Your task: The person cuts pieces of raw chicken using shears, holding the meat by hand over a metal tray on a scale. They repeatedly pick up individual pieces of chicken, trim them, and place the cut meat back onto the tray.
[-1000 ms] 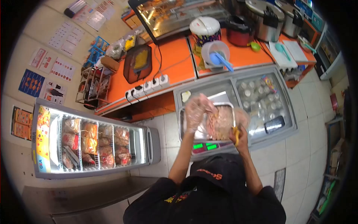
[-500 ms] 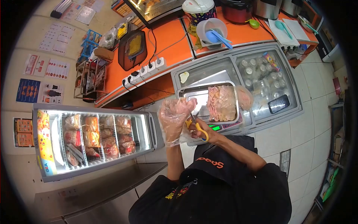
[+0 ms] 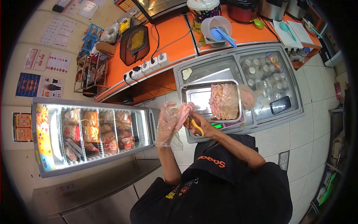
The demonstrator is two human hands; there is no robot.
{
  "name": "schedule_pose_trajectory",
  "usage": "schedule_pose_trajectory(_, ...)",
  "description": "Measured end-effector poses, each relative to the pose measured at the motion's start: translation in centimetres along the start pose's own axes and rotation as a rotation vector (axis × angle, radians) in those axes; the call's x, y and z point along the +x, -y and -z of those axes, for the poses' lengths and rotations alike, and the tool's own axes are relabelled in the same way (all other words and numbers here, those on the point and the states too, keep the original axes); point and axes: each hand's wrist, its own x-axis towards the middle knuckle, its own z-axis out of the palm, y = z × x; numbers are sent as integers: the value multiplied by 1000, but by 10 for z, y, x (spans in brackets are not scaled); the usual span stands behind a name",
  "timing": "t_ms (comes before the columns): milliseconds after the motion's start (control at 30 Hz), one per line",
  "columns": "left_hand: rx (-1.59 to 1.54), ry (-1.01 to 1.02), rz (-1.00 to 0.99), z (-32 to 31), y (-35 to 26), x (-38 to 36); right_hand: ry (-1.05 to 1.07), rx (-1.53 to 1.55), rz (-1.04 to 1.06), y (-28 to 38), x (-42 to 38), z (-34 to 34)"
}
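Note:
My left hand (image 3: 167, 121), in a clear plastic glove, is closed around a strip of raw pink meat (image 3: 184, 112). My right hand (image 3: 204, 126) is bare and grips yellow-handled scissors (image 3: 197, 128), whose blades point up at the meat and are partly hidden. Beyond both hands, a metal tray (image 3: 197, 86) sits on a digital scale with a lit green display (image 3: 216, 126). Flat slices of raw meat (image 3: 225, 101) are piled in the tray's right half. A pale pink lump in plastic (image 3: 247, 98) lies against the tray's right side.
Under the tray is a glass-topped chest freezer (image 3: 257, 52) with cans inside; a phone (image 3: 279, 105) lies on the glass. Behind runs an orange counter (image 3: 169, 41) with a power strip (image 3: 147, 67) and a clear tub (image 3: 216, 30). A lit display fridge (image 3: 93, 134) stands left.
My left hand has turned, and the meat strip now shows more fully beside the scissors. My right hand has shifted slightly, still holding the scissors. The view has moved a little.

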Motion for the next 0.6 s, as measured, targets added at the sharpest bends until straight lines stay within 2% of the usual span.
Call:
schedule_pose_trajectory(100,38,172,10,7,-2,2,83,-64,41,10,-1,1)
schedule_pose_trajectory(167,18,126,-111,-7,-11,-2,75,-101,67,20,-3,-6)
schedule_pose_trajectory(267,57,-38,-299,-13,-14,-4,46,122,88,28,-4,-8)
schedule_pose_trajectory(333,100,-100,-362,-20,-22,-6,90,51,66,30,-6,-7)
schedule_pose_trajectory(467,199,-48,-282,-23,-36,-16,134,-44,1,27,-6,-12)
schedule_pose_trajectory(533,219,-21,-302,-22,-36,-18,188,-16,-44,7,-3,-3)
schedule_pose_trajectory(600,198,-3,-418,-24,-34,-20,241,92,-177,-24,2,13)
